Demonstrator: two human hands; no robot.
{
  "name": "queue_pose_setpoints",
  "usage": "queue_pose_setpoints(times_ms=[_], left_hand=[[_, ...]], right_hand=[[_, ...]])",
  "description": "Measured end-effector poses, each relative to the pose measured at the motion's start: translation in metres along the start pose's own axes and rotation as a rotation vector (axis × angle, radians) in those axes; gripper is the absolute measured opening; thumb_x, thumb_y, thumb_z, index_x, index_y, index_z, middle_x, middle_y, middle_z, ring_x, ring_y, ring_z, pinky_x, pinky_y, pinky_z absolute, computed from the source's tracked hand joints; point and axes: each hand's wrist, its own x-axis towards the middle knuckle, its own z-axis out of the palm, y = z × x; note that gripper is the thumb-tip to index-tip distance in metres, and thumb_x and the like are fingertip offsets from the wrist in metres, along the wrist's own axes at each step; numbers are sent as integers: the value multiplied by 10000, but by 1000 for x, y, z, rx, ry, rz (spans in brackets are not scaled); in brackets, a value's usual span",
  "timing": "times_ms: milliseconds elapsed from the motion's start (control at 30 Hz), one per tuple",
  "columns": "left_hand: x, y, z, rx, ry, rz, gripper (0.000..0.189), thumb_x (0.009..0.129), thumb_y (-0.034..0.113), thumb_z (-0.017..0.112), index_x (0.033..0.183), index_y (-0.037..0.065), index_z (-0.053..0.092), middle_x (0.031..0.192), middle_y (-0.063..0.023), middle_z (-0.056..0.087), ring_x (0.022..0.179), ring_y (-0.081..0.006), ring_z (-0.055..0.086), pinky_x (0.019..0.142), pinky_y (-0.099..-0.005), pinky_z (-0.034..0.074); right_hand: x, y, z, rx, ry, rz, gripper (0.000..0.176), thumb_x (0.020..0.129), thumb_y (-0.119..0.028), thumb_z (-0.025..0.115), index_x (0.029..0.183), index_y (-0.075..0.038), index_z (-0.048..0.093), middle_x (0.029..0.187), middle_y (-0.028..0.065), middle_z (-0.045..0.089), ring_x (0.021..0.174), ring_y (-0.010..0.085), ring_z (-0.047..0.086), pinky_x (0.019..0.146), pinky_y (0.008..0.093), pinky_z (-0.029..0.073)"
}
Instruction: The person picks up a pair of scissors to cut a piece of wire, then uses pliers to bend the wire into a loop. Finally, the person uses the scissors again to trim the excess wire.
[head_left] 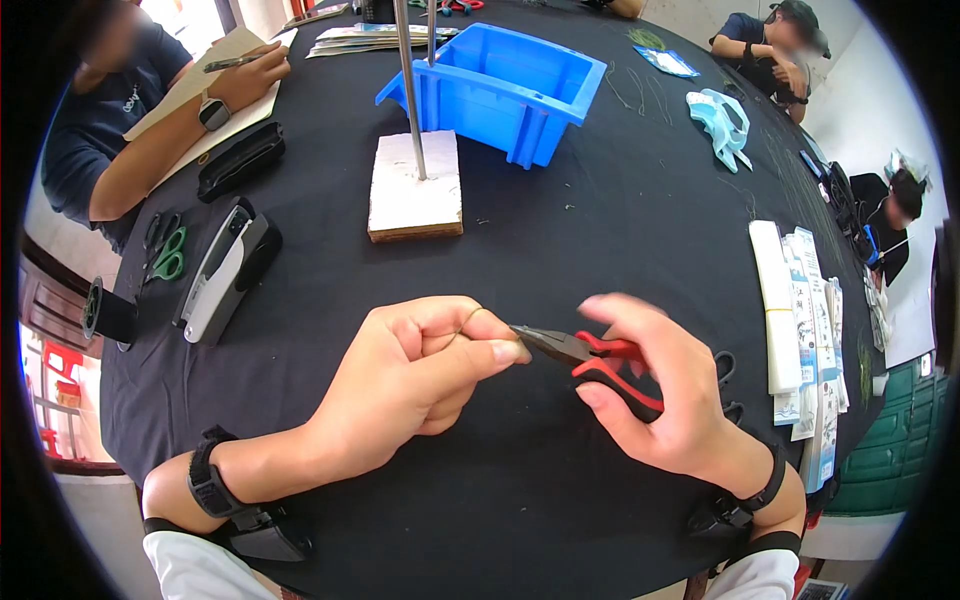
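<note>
My left hand (420, 365) is closed in a pinch, thumb against index finger, with a thin yellowish line (468, 317) looped over the index finger. Whatever else sits between those fingertips is too small to make out. Long-nose pliers (560, 345) with red and black handles rest in my right hand (665, 385), its thumb and fingers around the handles and the fingertips blurred. The tips of the pliers reach the left thumb and index fingertip. Both hands are raised over a black tablecloth (520, 480).
Beyond my hands, a metal rod rises from a white block (415, 205) beside a blue bin (530, 110). At left are a stapler (232, 270), green scissors (168, 258), a black case (240, 162) and a spool (110, 312). Packets (808, 330) lie right. Other people sit around.
</note>
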Motion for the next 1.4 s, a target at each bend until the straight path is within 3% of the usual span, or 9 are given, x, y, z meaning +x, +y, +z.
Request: queue_pose_setpoints(times_ms=[133,833,933,1033,1233,1400], left_hand=[[-1,-4,1,51,-3,75,109,901,65,566,889,-38,601,508,50,380,387,-16,253,367,-212,172],[-6,-9,6,371,110,238,111,898,39,569,901,-60,619,524,45,435,412,4,313,379,-195,204],[-6,-8,6,353,126,222,121,906,52,566,907,-58,617,523,51,429,416,7,309,383,-190,203],[-2,-6,5,326,186,206,134,912,68,565,913,-56,617,514,65,417,417,10,302,385,-189,202],[3,-8,3,304,227,247,153,908,87,584,940,-53,635,508,80,425,419,14,295,387,-190,196],[1,-9,4,314,246,289,155,898,93,602,946,-43,656,525,84,453,432,23,309,390,-187,198]], right_hand=[[1,1,-4,-130,-30,-66,367,713,-99,722,1047,-13,596,733,76,553,589,221,540,517,304,438],[-3,-1,2,-38,-8,72,252,751,-108,704,966,-14,612,702,73,559,565,217,550,507,303,450],[-2,-5,-1,36,-71,210,271,762,-129,710,989,-18,611,730,78,579,596,212,566,536,307,459],[1,-1,-3,160,-93,217,338,761,-140,727,1046,-22,591,794,88,608,650,214,587,582,304,477],[-1,2,3,126,10,92,412,763,-107,735,1117,-23,542,892,104,635,707,203,611,653,274,498],[-4,-10,9,413,136,328,239,807,-88,698,967,-27,532,828,73,633,684,119,593,644,244,476]])
